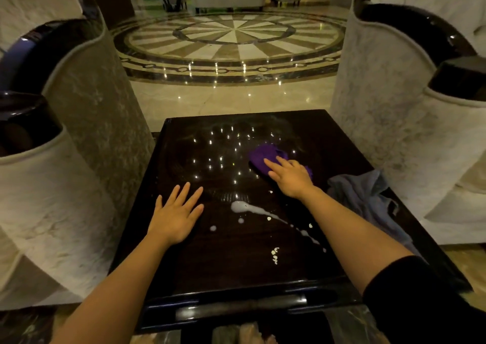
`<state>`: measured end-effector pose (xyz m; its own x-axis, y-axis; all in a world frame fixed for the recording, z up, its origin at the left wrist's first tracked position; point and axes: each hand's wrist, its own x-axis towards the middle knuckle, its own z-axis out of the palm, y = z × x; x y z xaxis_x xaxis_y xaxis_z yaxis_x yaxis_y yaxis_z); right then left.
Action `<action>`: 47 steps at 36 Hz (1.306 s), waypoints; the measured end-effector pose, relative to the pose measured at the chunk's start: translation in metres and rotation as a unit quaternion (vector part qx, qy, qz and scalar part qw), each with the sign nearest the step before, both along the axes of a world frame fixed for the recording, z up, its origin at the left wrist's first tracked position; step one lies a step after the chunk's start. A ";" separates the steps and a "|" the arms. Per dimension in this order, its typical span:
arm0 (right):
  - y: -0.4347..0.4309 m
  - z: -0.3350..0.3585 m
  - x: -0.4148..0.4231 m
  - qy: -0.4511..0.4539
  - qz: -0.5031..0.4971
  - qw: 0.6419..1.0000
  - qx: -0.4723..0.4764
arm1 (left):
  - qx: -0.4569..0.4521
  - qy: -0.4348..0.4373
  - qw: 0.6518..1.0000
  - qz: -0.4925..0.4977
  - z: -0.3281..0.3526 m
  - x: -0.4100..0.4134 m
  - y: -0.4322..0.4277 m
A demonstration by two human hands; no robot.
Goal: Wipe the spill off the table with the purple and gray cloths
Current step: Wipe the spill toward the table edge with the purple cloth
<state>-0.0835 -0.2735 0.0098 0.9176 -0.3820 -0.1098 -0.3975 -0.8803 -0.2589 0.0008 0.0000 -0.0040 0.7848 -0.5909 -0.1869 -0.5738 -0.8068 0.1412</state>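
Note:
A dark glossy table (200, 270) fills the middle of the head view. A white spill (244, 207) streaks across it from the centre toward the near right, with small drops around it. My right hand (289, 176) lies flat on a bunched purple cloth (263, 154) at the far right of the tabletop, fingers stretched over it. A gray cloth (368, 199) lies crumpled along the table's right edge, apart from both hands. My left hand (176, 212) rests palm down on the bare tabletop left of the spill, fingers spread, holding nothing.
Pale upholstered armchairs with dark glossy arms stand close on the left (79, 138) and right (394, 122) of the table. Beyond the far edge lies a polished marble floor (231, 43) with a round inlay. More chairs stand far back.

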 end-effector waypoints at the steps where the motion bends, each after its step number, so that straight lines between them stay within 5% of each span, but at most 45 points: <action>1: 0.005 0.000 -0.001 -0.002 0.014 1.000 0.001 | -0.002 0.000 1.000 0.000 0.000 0.000 0.000; 33: 0.129 0.005 -0.081 -0.044 0.225 0.968 0.099 | 0.010 0.017 1.000 -0.009 0.003 -0.014 0.008; 47: 0.154 0.006 -0.148 -0.080 0.278 0.955 0.068 | -0.030 0.023 0.999 0.016 0.002 -0.045 0.019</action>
<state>-0.2318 -0.1197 0.0157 0.9837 0.1765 0.0346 0.1753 -0.8975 -0.4046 -0.0447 0.0186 -0.0016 0.7947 -0.5768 -0.1891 -0.5396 -0.8140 0.2152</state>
